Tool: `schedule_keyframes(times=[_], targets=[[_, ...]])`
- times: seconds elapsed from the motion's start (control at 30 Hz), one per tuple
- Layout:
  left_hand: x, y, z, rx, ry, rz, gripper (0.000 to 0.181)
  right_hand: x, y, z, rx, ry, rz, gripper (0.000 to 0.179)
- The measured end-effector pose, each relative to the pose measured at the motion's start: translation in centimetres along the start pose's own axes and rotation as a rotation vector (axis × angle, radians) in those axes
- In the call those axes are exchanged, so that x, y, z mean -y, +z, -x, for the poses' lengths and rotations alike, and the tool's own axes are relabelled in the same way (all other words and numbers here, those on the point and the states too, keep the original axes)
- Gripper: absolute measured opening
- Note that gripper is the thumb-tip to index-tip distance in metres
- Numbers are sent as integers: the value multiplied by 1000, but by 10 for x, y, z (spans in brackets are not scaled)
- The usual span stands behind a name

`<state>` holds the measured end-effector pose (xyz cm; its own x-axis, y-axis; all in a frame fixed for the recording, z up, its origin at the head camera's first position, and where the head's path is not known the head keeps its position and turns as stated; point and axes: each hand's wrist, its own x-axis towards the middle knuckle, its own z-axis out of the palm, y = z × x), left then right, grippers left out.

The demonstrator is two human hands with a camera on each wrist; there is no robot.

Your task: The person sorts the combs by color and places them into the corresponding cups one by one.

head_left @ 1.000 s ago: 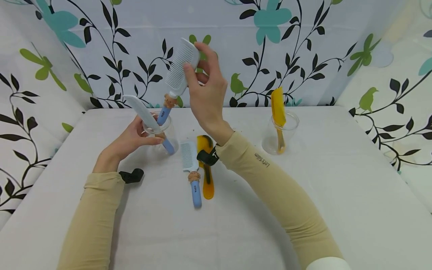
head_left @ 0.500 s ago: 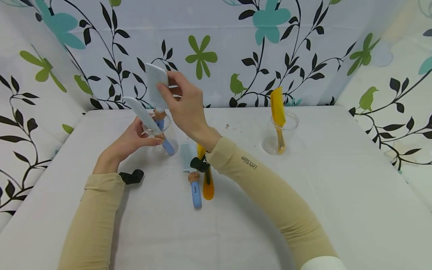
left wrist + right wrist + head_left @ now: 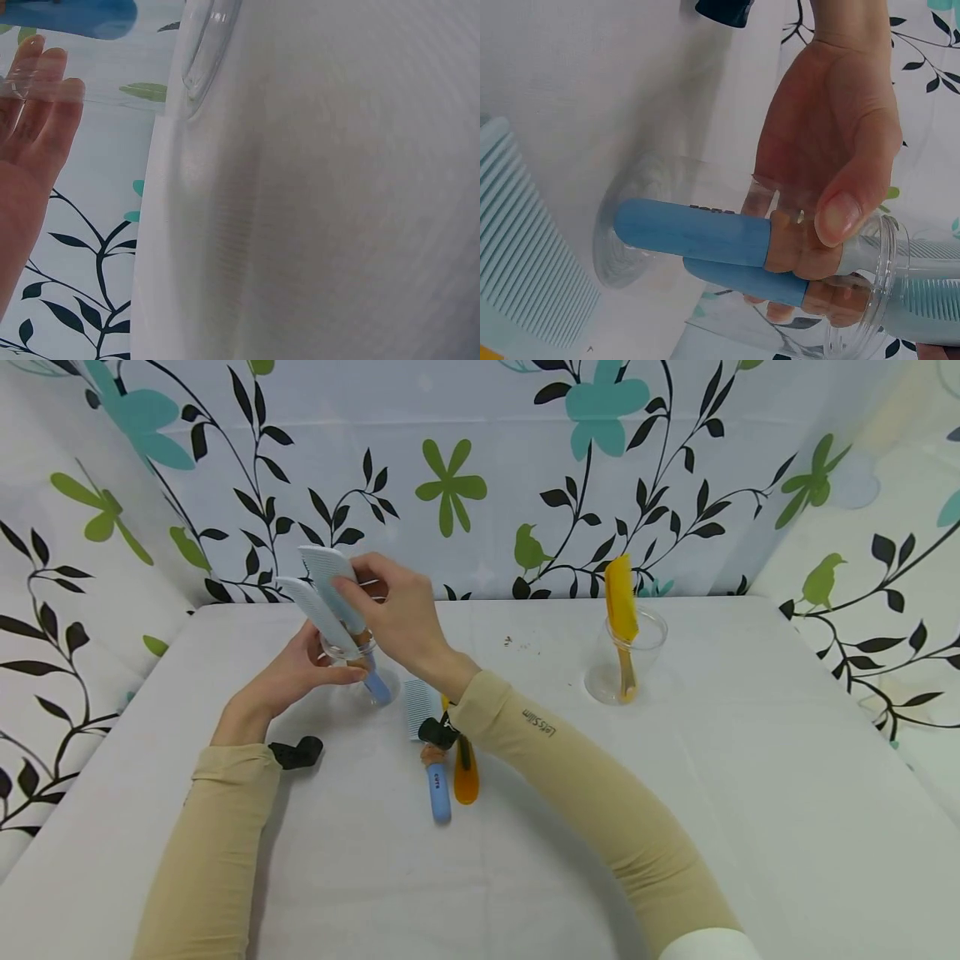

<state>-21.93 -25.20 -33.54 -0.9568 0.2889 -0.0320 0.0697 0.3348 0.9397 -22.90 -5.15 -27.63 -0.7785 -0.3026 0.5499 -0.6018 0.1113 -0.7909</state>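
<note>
In the head view my left hand (image 3: 281, 681) holds a clear jar (image 3: 622, 266) around its side, thumb near the rim. One blue-handled comb (image 3: 318, 620) leans inside it, its pale toothed head sticking out to the left. My right hand (image 3: 408, 614) pinches a matching comb (image 3: 330, 578) by the head, close over the jar mouth. The right wrist view shows two blue handles (image 3: 697, 234) with brown bear figures inside the jar, the second handle short of the base. Left-hand fingers (image 3: 52, 112) show behind the clear wall in the left wrist view.
On the white table a third blue-handled comb (image 3: 439, 793) lies beside a yellow comb (image 3: 466, 777), partly hidden by the right wrist's black strap. A second clear jar (image 3: 600, 681) at the right holds a yellow comb (image 3: 621, 602) upright. A patterned curtain (image 3: 495, 543) stands behind.
My right hand has moved left and down, bringing its comb from above the jar to handle-deep inside. My left hand keeps its grip on the jar in the same place.
</note>
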Motion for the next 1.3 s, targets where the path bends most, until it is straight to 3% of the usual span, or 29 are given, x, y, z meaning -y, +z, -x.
schedule_keyframes(times=[0.47,0.8,1.03,1.3], targets=[[4,1,0,-3,-11,-27,95,-9,8,2,37,41,84,24],[7,0,-1,3,17,-16,92,-13,11,7,87,125,-37,31],[5,1,3,4,13,-8,94,-14,14,6,100,164,45,39],[4,0,-2,4,38,2,90,-16,12,4,10,134,164,35]])
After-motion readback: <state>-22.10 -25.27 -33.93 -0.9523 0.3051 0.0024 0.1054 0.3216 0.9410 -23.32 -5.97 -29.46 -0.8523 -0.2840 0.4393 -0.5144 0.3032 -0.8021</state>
